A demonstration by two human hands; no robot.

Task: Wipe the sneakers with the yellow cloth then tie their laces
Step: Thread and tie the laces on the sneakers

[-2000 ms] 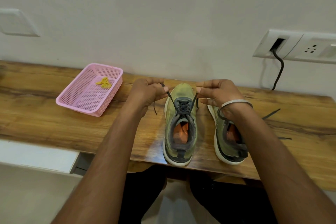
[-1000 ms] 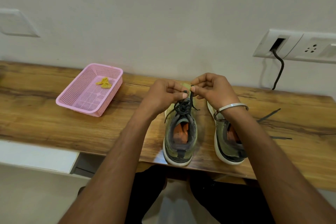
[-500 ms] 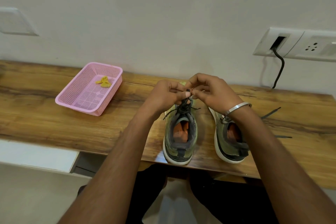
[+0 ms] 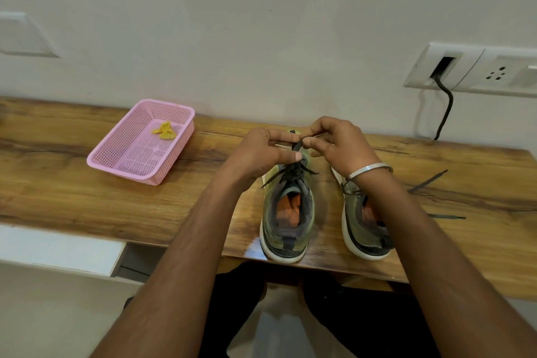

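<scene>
Yellow cloth (image 4: 165, 130) lies in pink basket (image 4: 122, 154), well left of the grip. Left hand (image 4: 258, 154) and right hand (image 4: 337, 142) pinch the dark lace (image 4: 296, 147) above the left sneaker (image 4: 286, 212); right sneaker (image 4: 363, 224) beside, under the right wrist

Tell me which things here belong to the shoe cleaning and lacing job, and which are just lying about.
Part of the job:
- left sneaker, its dark lace pinched by left hand and right hand
- right sneaker, laces loose
- yellow cloth

Just lying about:
- pink basket holding the cloth
- wall socket and black cable
- wooden table
</scene>
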